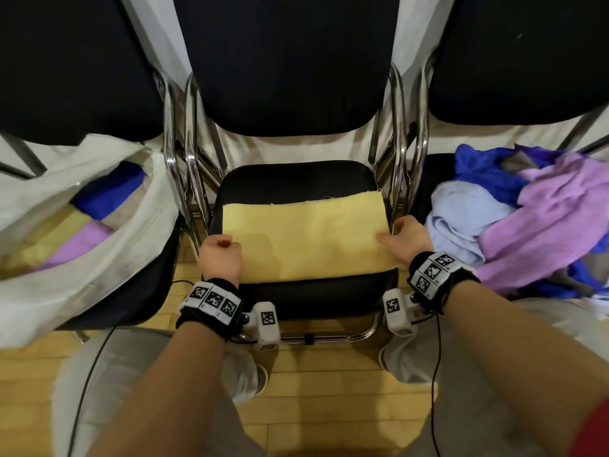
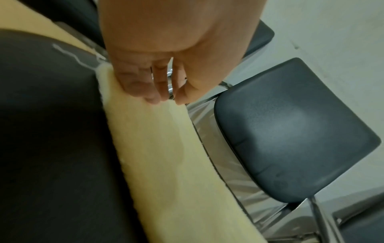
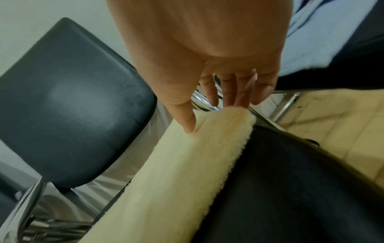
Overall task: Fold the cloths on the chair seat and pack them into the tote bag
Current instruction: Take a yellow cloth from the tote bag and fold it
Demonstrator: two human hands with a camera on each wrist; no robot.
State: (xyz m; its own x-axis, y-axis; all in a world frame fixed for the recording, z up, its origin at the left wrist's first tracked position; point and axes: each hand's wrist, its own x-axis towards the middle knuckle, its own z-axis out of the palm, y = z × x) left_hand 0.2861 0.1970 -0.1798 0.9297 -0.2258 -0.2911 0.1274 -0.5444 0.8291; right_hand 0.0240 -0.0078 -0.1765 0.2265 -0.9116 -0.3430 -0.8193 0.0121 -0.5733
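A: Lying flat on the middle chair seat [image 1: 316, 300], the yellow cloth [image 1: 306, 239] has a hand at each side — left hand [image 1: 219, 255] at nine o'clock, right hand [image 1: 407, 240] at three.

B: The head view hides the fingers. The wrist views show both hands pinching the cloth's edge, thumb against fingertips.

A: Only the head view shows the tote bag [image 1: 108, 262] on the left chair and the cloth pile [image 1: 527, 209] on the right.
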